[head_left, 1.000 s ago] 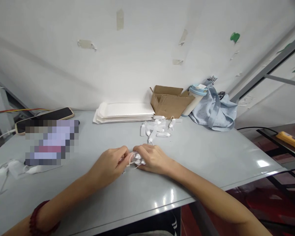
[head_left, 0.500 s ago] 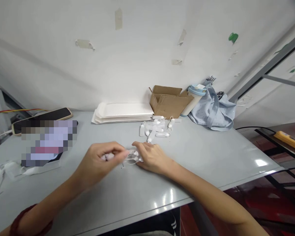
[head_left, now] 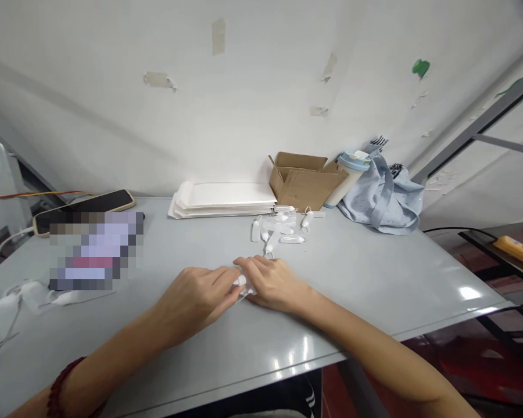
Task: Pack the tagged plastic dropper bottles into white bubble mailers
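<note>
My left hand (head_left: 200,299) is closed, its fingertips pinching a small white-capped plastic tube (head_left: 240,280) with a thin white cord. Right beside it, my right hand (head_left: 276,284) curls low over the table, its fingers closed around more of the same small white pieces, mostly hidden under the palm. The two hands meet at the fingertips. Just beyond them lies a loose pile of clear plastic tubes (head_left: 281,223) with white caps and cord loops.
Behind the pile stand a stack of white envelopes (head_left: 224,197), an open cardboard box (head_left: 309,188), a tumbler (head_left: 346,174) and a blue cloth bag (head_left: 383,200). At left lie a phone (head_left: 85,212), a second device with a blurred screen (head_left: 100,249) and more white tubes (head_left: 76,297).
My left hand has moved right and brought its piece against my right hand's fingers. My right hand has stayed nearly in place. The view has shifted slightly.
</note>
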`<action>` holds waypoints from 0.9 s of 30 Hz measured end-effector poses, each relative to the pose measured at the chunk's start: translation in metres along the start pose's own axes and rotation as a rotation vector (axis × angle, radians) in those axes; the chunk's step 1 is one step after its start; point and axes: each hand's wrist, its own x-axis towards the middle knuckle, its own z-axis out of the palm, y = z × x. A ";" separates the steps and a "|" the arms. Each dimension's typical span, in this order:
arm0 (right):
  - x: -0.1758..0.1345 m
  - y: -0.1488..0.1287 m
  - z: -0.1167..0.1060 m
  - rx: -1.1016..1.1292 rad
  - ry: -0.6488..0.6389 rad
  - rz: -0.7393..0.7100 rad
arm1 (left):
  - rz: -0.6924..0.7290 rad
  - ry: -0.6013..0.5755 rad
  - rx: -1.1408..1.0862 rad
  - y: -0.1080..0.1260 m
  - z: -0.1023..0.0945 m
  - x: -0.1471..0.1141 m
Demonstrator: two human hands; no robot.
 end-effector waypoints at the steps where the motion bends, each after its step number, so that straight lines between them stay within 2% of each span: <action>1: 0.000 0.002 0.000 0.015 -0.010 0.007 | -0.006 0.003 -0.001 -0.001 -0.001 -0.001; 5: 0.000 0.007 -0.001 0.048 -0.027 0.024 | -0.062 -0.019 -0.058 -0.003 0.000 -0.004; 7: -0.001 0.007 -0.001 0.078 -0.021 0.031 | -0.152 -0.057 -0.125 -0.002 0.003 -0.004; 13: -0.003 0.007 0.002 0.048 0.043 0.027 | -0.683 -0.306 -0.613 0.008 0.005 0.003; 15: -0.002 0.007 0.003 0.028 0.057 0.035 | -0.705 -0.326 -0.609 0.008 0.004 0.003; 19: -0.001 0.006 0.004 0.017 0.048 0.055 | -0.604 -0.291 -0.461 0.009 0.004 0.001; 21: -0.001 0.005 0.004 0.000 0.037 0.049 | -0.652 -0.329 -0.543 0.009 0.004 0.002; 24: -0.001 0.004 0.003 -0.035 0.030 0.034 | -0.810 -0.384 -0.736 0.010 0.001 0.007; 27: -0.001 0.004 0.003 -0.052 0.028 0.037 | -0.887 -0.355 -0.767 0.008 -0.003 0.011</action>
